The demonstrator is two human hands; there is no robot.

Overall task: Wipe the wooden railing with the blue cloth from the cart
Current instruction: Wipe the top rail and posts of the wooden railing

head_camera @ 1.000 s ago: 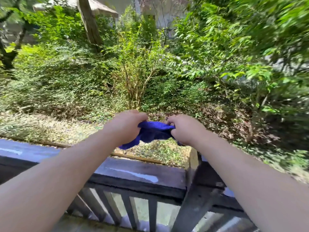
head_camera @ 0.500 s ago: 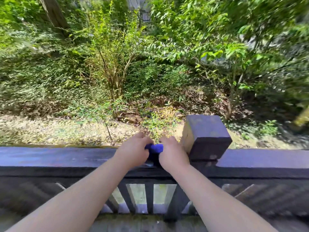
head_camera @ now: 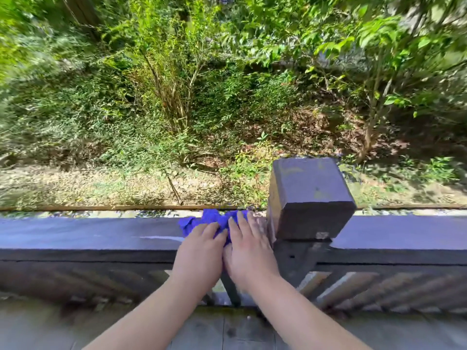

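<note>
A: One blue cloth [head_camera: 209,219], bunched up on top of the wooden railing [head_camera: 88,233]. Sits at nine o'clock from the big square post [head_camera: 310,198], just beside it.

B: Soft?

A: Looks soft and floppy. Very light too, probably. Will squish and fold, never snap. Might slide or bunch up more on the smooth rail top, so best pressed flat from above.

B: Where to take hold?

A: Right on the middle of the lump, palm down. Or pinch the loose edge sticking out at nine o'clock to spread it.

B: And the hands?

A: Two of them, side by side, touching. First the left hand [head_camera: 199,251], at six o'clock from the cloth, fingers out straight, pressing down on the blue. Nothing pinched, nothing squeezed. Then the right hand [head_camera: 246,251], at three o'clock from the left one, flat as well, fingertips on the cloth, outer side near the post.

B: Wiping started?

A: Seems just about to start. Lots of rail to do, out to nine o'clock and past the post at three o'clock.

B: Anything else around?

A: Thin slats [head_camera: 353,286] under the rail at six o'clock, grey deck boards [head_camera: 227,329] lower down, green bushes [head_camera: 177,84] and dry leaves at twelve o'clock.
</note>
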